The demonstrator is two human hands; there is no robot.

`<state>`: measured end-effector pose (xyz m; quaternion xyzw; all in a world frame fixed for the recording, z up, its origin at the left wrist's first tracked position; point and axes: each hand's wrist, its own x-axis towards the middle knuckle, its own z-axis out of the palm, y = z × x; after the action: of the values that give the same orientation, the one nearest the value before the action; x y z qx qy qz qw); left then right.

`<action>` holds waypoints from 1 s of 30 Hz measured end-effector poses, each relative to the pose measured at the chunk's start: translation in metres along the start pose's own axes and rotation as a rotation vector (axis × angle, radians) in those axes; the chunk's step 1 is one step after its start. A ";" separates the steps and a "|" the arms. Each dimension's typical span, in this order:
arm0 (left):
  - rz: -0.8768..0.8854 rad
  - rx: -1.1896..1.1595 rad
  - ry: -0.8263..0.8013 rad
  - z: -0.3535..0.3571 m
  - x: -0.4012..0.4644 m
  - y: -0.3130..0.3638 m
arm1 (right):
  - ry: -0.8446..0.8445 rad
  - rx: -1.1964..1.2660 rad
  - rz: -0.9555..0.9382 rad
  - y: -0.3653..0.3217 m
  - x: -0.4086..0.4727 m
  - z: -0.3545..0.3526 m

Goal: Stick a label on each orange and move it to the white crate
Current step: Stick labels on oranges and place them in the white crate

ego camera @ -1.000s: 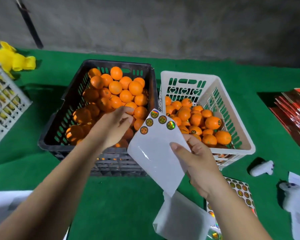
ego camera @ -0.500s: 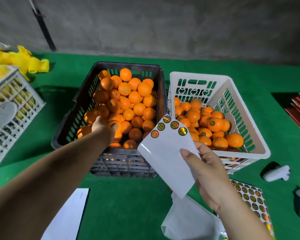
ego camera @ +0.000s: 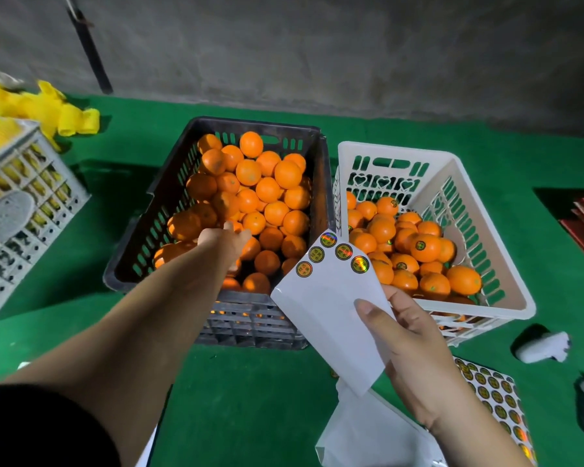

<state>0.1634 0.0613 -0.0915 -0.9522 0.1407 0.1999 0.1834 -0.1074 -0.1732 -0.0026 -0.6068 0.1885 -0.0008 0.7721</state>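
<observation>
lower right: right hand (ego camera: pixel 415 352) pinching label sheet (ego camera: pixel 331 311), five labels left at top corner. centre: left hand (ego camera: pixel 221 242) down among oranges (ego camera: pixel 250 197) in black crate (ego camera: pixel 142 237), finger state hidden, cannot tell. step in hand: fetching next orange. next: lift out, label, drop in white crate (ego camera: pixel 506 264), right of centre.

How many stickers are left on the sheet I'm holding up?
5, all at the top corner of the sheet held in the right hand: one at the tip, two down the left edge, two down the right edge. None appear hidden.
</observation>
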 end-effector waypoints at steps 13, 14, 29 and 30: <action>0.241 -1.568 0.290 -0.058 -0.090 -0.003 | -0.047 0.004 -0.039 -0.011 0.001 -0.012; 0.346 -1.773 0.211 -0.061 -0.114 0.002 | -0.066 -0.006 -0.053 -0.014 0.001 -0.016; 0.617 -1.982 0.209 -0.028 -0.238 0.083 | 0.311 -1.264 -0.915 -0.027 -0.037 -0.007; 0.634 -1.960 0.221 -0.027 -0.242 0.084 | 0.279 -1.251 -0.952 -0.029 -0.039 -0.005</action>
<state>-0.0698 0.0220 0.0115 -0.6160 0.1766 0.1772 -0.7470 -0.1387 -0.1766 0.0355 -0.9372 -0.0307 -0.3005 0.1742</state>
